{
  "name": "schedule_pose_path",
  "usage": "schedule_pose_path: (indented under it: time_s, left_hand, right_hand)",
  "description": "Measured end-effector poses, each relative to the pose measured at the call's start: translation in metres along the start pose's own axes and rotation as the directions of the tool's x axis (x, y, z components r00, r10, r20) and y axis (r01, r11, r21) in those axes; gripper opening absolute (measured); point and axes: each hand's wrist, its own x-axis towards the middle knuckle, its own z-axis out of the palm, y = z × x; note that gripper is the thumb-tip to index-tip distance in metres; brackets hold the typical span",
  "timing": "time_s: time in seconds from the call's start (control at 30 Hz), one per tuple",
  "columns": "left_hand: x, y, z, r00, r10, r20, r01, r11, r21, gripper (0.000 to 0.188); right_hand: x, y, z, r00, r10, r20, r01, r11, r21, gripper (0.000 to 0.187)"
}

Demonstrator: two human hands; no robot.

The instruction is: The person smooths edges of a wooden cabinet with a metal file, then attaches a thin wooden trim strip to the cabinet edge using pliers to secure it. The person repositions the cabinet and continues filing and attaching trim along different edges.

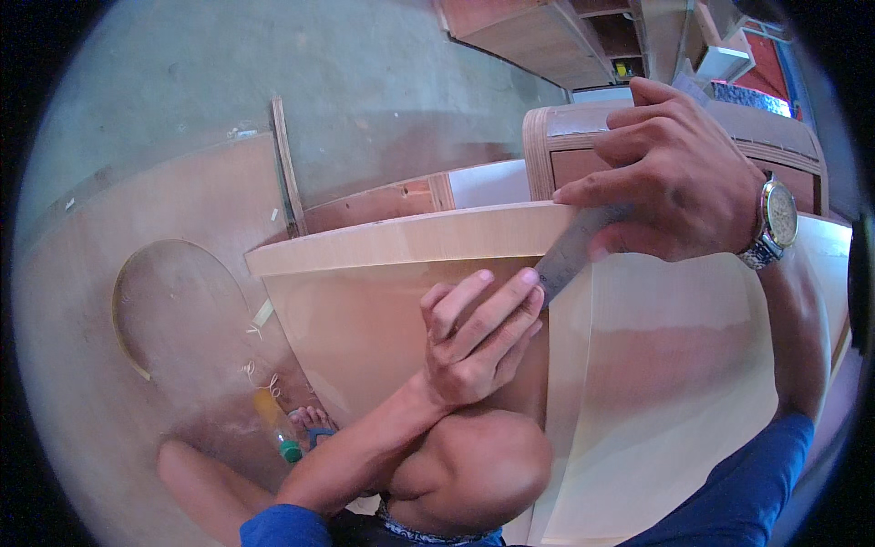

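Note:
A flat grey strip [574, 252], which looks like metal with faint marks, slants across the wooden panel [392, 292] in front of me. My right hand [670, 178], with a wristwatch [777, 214] on its wrist, grips the strip's upper end between thumb and fingers. At the lower end, the fingers of my left hand [483, 337] close on the strip's tip. Under the strip runs a pale wood edge band [401, 242] along the panel's far side. A pale upright strip of wood [572, 392] adjoins the panel beside my knee.
A curved plywood cabinet part [565, 137] stands beyond my right hand. On the left lies a large thin board [73, 301] with a curved band [118, 310] on it. Near my foot is a bottle [273, 419] with a green cap. A cabinet [519, 36] stands at the back.

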Motion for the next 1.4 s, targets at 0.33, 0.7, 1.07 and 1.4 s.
schedule_pose_path:
  time_s: [0.33, 0.7, 1.07, 1.4]
  left_hand:
    - [-0.01, -0.002, 0.003, 1.0, -0.029, 0.002, 0.029, 0.994, -0.104, 0.037]
    - [-0.024, -0.003, -0.007, 0.997, -0.079, 0.003, 0.079, 0.996, 0.034, 0.033]
    - [-0.034, -0.005, -0.014, 0.983, -0.184, -0.028, 0.184, 0.983, 0.012, 0.029]
    - [-0.047, -0.017, -0.027, 0.965, -0.261, -0.031, 0.262, 0.962, 0.077, 0.028]
  right_hand:
    - [0.008, 0.013, 0.014, 0.994, -0.103, -0.036, 0.104, 0.994, 0.031, 0.059]
    - [0.017, -0.001, 0.015, 0.998, -0.07, -0.01, 0.07, 0.997, 0.018, 0.062]
    - [0.041, -0.006, 0.021, 0.995, -0.096, -0.021, 0.097, 0.993, 0.069, 0.063]
    - [0.07, -0.011, 0.03, 0.984, -0.165, -0.065, 0.17, 0.983, 0.068, 0.058]
